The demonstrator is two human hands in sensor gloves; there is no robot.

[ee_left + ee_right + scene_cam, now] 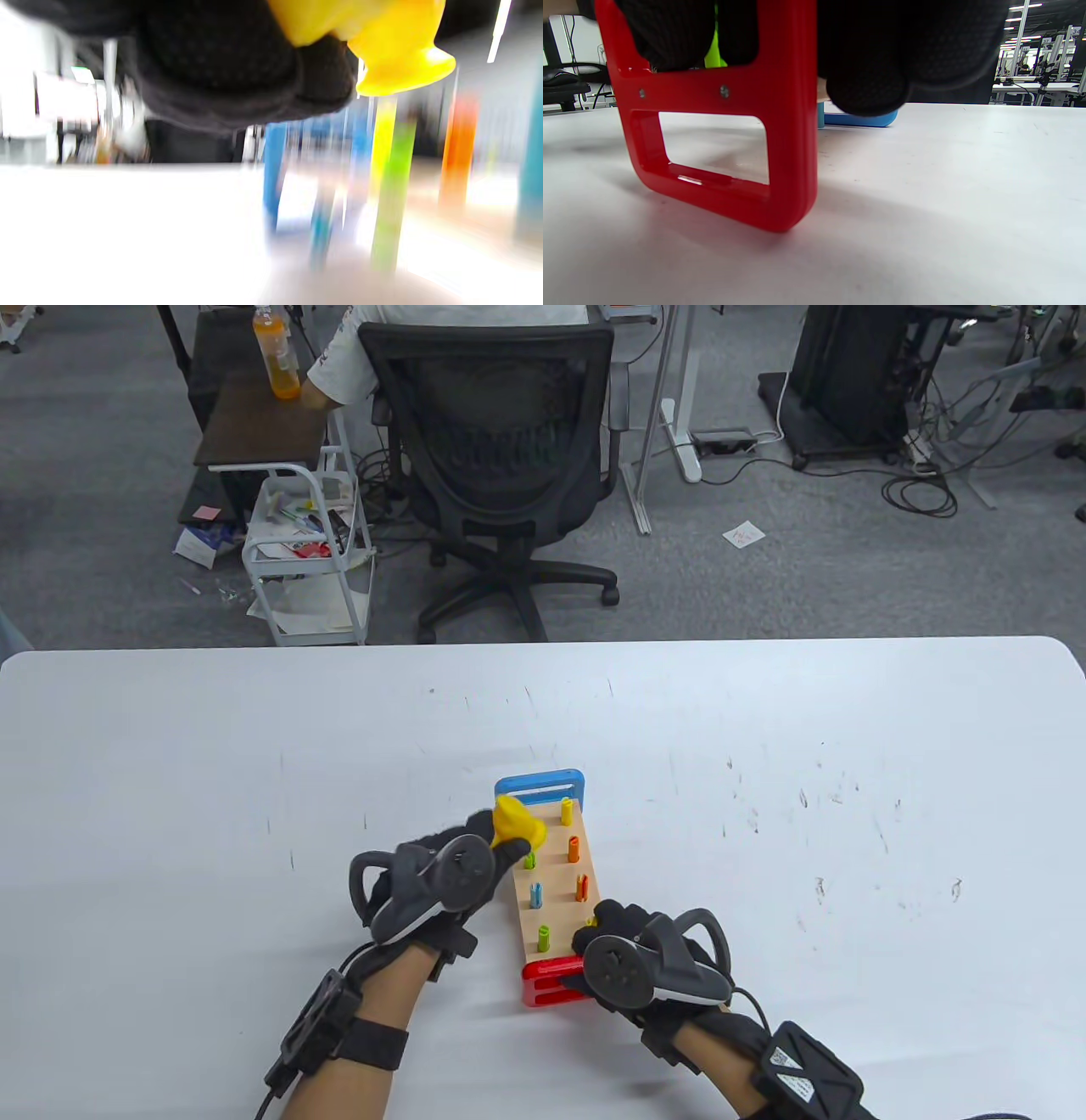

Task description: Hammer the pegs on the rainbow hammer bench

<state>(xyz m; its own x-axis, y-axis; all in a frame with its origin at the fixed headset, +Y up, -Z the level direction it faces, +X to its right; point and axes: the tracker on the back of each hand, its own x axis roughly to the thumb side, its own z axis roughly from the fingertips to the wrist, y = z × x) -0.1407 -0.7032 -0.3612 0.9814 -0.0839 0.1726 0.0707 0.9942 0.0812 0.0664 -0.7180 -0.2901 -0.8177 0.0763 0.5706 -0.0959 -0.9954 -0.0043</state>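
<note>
The hammer bench lies on the white table, a wooden top between a blue end at the far side and a red end near me. Several coloured pegs stand up from it, among them a yellow peg, a green peg and an orange peg. My left hand grips a yellow hammer, its head over the bench's far left part, just above the green peg. My right hand holds the red end, fingers over its top edge.
The table's far edge runs across the middle of the table view. Behind it stand a black office chair and a white trolley. The left wrist view is blurred.
</note>
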